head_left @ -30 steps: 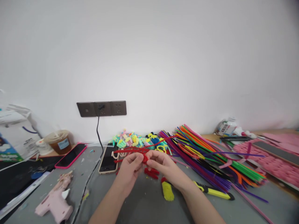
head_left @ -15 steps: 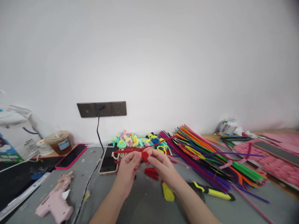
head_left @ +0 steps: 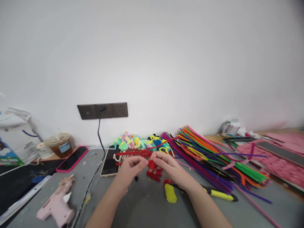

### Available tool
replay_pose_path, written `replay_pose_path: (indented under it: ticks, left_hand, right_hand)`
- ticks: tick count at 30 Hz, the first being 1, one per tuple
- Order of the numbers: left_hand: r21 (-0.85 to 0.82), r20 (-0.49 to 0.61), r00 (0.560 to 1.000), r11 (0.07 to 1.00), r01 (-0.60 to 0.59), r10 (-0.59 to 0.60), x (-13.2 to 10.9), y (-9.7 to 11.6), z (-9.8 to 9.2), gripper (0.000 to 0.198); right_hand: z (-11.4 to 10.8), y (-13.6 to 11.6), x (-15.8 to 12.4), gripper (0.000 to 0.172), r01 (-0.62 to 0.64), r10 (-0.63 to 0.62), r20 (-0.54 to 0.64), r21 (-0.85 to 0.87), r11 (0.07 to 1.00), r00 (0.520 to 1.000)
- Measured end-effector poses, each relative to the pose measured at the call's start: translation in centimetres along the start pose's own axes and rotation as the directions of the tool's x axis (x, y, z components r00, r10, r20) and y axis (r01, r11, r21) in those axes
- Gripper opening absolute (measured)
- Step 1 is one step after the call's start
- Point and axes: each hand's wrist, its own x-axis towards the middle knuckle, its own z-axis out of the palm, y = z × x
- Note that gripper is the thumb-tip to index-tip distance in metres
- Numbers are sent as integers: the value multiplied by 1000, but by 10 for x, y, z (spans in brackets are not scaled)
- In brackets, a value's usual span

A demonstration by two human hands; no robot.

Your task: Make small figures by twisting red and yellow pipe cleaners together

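Observation:
My left hand (head_left: pixel 130 169) and my right hand (head_left: pixel 169 167) meet over the grey table, fingers pinched together on a small coiled red pipe-cleaner piece (head_left: pixel 151 164). A long red pipe cleaner (head_left: pixel 133 153) runs from the hands toward the left. Just below the hands lies a small red pipe-cleaner shape (head_left: pixel 154 175) on the table. A yellow fuzzy piece with a red tip (head_left: pixel 170 192) lies in front of my right wrist.
A big pile of coloured pipe cleaners (head_left: pixel 209 155) spreads right. Small colourful finished pieces (head_left: pixel 135 143) sit by the wall. A phone (head_left: pixel 109 162), a pink-cased phone (head_left: pixel 72 158), a pink glue gun (head_left: pixel 57 204), a yellow cutter (head_left: pixel 218 194) and a drink cup (head_left: pixel 60 144) lie around.
The red coil has dropped slightly and tilted between my fingers; both hands shifted a little lower and left. Nothing else on the table moved.

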Motion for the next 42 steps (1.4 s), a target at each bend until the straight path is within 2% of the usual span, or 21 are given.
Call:
replay_pose_path:
  ticks: [4, 9, 12, 18, 22, 29, 35, 39, 42]
  left_hand:
    - [-51, 87, 995, 998, 47, -43, -1, 1, 1, 43]
    - [-126, 86, 993, 987, 94, -84, -2, 4, 5, 42]
    - [-210, 89, 991, 970, 120, -103, -3, 3, 8, 40]
    - [-336, 97, 990, 932, 133, -106, -3, 0, 9, 36]
    - [-388, 55, 994, 915, 110, -96, -3, 0, 9, 36]
    - [-446, -36, 996, 893, 56, -80, -4, 5, 14, 39]
    - [-487, -97, 989, 872, 49, -110, -5, 7, 19, 42]
    - [-472, -87, 992, 881, 41, -93, -4, 5, 16, 40]
    - [-418, -23, 998, 908, 38, -53, -4, 4, 11, 40]
  right_hand:
    - [-1, -1, 1, 36, 75, -74, 5, -105, 992, 997]
    - [-1, 1, 5, 36, 164, -192, -87, -264, 951, 977]
    - [0, 4, 7, 36, 172, -218, -140, -286, 943, 966]
    - [3, 3, 7, 33, 163, -185, -169, -134, 977, 968]
    - [5, 0, 6, 35, 128, -134, -171, -47, 991, 976]
    - [8, -1, 5, 41, 70, -68, -125, 11, 998, 990]
    - [14, -1, 3, 41, 45, -39, -82, 74, 996, 996]
    - [14, 2, 4, 38, 58, -49, -87, 109, 992, 995]
    - [11, 4, 6, 34, 99, -84, -121, 120, 988, 989]
